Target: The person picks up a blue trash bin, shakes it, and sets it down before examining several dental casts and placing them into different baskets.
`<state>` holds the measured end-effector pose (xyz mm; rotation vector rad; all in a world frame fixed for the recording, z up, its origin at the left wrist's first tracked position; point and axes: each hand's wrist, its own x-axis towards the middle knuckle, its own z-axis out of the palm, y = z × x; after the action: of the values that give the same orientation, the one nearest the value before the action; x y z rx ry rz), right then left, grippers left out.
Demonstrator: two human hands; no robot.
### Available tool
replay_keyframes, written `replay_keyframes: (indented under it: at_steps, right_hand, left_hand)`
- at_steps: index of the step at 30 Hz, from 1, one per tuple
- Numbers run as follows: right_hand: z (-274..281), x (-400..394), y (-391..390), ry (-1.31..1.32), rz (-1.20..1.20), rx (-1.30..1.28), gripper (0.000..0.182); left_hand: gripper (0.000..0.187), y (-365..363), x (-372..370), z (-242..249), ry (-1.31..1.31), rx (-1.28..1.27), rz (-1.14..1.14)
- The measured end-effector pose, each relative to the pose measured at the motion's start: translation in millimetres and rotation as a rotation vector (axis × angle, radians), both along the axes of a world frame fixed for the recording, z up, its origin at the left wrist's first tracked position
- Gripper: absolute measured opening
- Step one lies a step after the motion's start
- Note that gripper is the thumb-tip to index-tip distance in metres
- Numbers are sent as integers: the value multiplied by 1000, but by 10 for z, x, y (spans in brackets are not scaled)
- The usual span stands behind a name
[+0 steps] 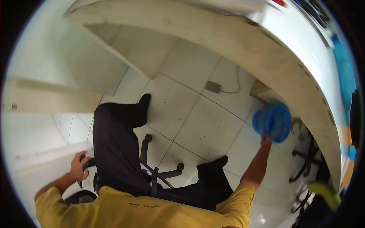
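Note:
A round blue plastic bin (280, 121) is beside the desk's underside at the right, its open top showing. My right hand (266, 140) is closed on its near rim, with the arm stretched out. At the left, my left hand (78, 166) rests on the black armrest (89, 163) of the chair, fingers curled round its end. The inside of the bin is too blurred to make out.
A curved desk edge (228, 34) arches over the tiled floor (190, 114). On the floor lie a grey box (213, 87) with a cable and scattered dark specks. Chair bases (306, 155) stand at the right. Wooden panels (53, 97) are at the left.

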<state>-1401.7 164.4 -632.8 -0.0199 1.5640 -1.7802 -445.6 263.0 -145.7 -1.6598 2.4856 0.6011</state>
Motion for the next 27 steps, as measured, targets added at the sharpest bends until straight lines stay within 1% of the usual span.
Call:
replay_keyframes:
  at_steps: [1,2,3,4,5,6,7,9,10,11,12,13,15,16,19,20,22,23,24,26,27]
  right_hand:
    - [139,-22,-59,-107,-114,58,37]
    - [640,267,-185,-367,-390,47,33]
    - [769,490,-236,-373,-364,69,33]
    - [880,654,-263,-304,-427,231,32]
    - [791,658,-203,-222,-490,393,31]
    - [712,624,-82,-201,-320,340,42]
    - [888,786,-57,-180,-295,347,42]
    - [1306,1150,-21,-262,-431,386,58]
    - [1351,1157,-92,-241,-395,389,58]
    - [1350,1164,-142,-239,-347,456,64]
    - [1274,1219,-191,-240,-299,536,71]
    - [1275,1147,-307,-229,-273,570,71]
    - [1151,992,-459,-364,-221,445,71]
    - [955,913,-482,-302,-249,418,63]
    - [-62,-407,-392,-484,-233,331,47]
    - [-248,-261,-299,-491,-217,337,47]
    - [-292,-151,-272,-296,58,425,37]
    - [-102,172,-261,-156,150,461,39]
    - [245,639,-267,-7,243,494,42]
    - [1170,1656,-322,223,519,542,48]
    - [1497,2021,-329,249,653,537,51]
  left_hand:
    - [59,2,-41,21,-10,4,-12]
    - [59,25,-73,-10,-24,-4,-19]
    - [59,48,-101,-36,-36,-3,-32]
    - [60,64,-123,-65,-39,-2,-27]
    - [60,111,-120,-82,-36,19,-5]
    - [60,170,-187,-71,-18,31,13]
    - [60,260,-166,-113,7,23,28]
    - [59,515,-176,-178,38,14,59]
    - [60,616,-192,-219,56,17,67]
    - [60,655,-208,-251,63,14,70]
    - [61,714,-203,-280,65,-1,86]
    - [61,768,-286,-263,62,28,119]
    - [62,909,-329,-302,36,48,191]
    - [63,987,-371,-304,27,46,199]
    - [64,1185,-565,-343,-2,70,251]
    - [64,1440,-564,-327,-12,69,266]
    - [63,1595,-665,-350,6,61,317]
    - [63,1694,-750,-334,15,76,325]
    - [62,1769,-848,-337,26,67,350]
    - [58,1891,-1090,-346,58,51,414]
    - [58,1940,-1200,-370,74,64,416]
